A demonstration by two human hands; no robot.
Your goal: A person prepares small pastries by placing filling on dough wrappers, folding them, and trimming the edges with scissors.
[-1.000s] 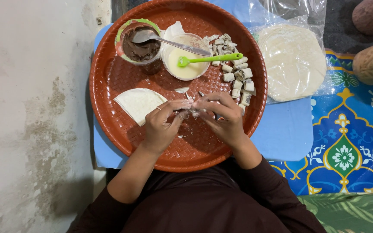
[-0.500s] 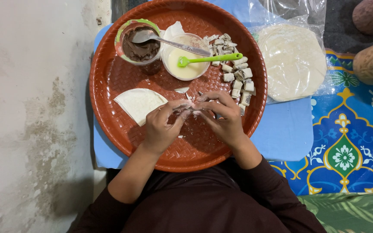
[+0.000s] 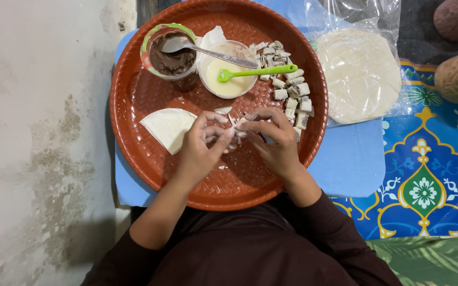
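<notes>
- A small, thin white pastry piece (image 3: 234, 132) is pinched between left hand (image 3: 200, 151) and right hand (image 3: 274, 140), each grip closed on it;
- a round, woven-textured reddish-brown plastic tray (image 3: 149, 164) is seen beneath.

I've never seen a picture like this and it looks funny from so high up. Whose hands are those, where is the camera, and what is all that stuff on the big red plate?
The camera sits on a person's head and looks straight down, so you see their own two hands. The left hand and the right hand meet in the middle and pinch a small white pastry piece between the fingers. Under them is a round red-brown woven tray on a blue board. On the tray lie a folded white wrapper, a bowl of brown paste with a metal spoon, a bowl of pale cream with a green spoon, and a heap of little finished rolls. Beside the tray, a clear bag holds round flat wrappers.
</notes>
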